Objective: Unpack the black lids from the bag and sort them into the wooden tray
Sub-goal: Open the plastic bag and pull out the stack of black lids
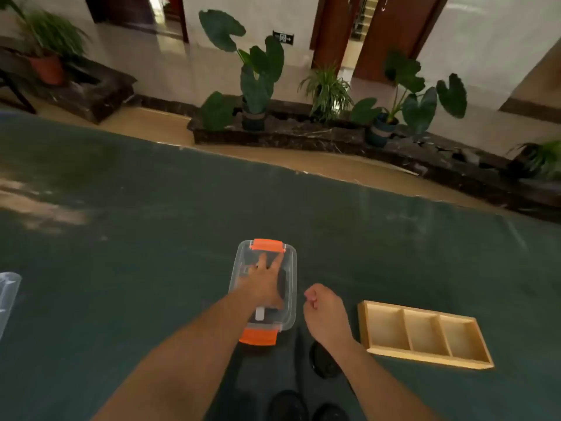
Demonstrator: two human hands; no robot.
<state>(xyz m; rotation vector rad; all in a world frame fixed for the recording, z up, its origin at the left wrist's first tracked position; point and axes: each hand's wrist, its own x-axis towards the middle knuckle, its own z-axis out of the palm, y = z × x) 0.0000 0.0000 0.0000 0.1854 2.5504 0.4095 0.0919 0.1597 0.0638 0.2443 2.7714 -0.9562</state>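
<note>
Black lids (324,361), round and dark, lie on the green-covered bench (121,238) near its close edge, just below the right wrist; no bag is visible. The left hand (264,282) lies flat, fingers (277,262) spread, on the clear plastic box with orange latches (263,291). The right hand (323,311) hovers loosely curled, holding nothing. The three-compartment wooden tray (425,358) sits empty to the right. Best to steady the box while freeing its latches.
</note>
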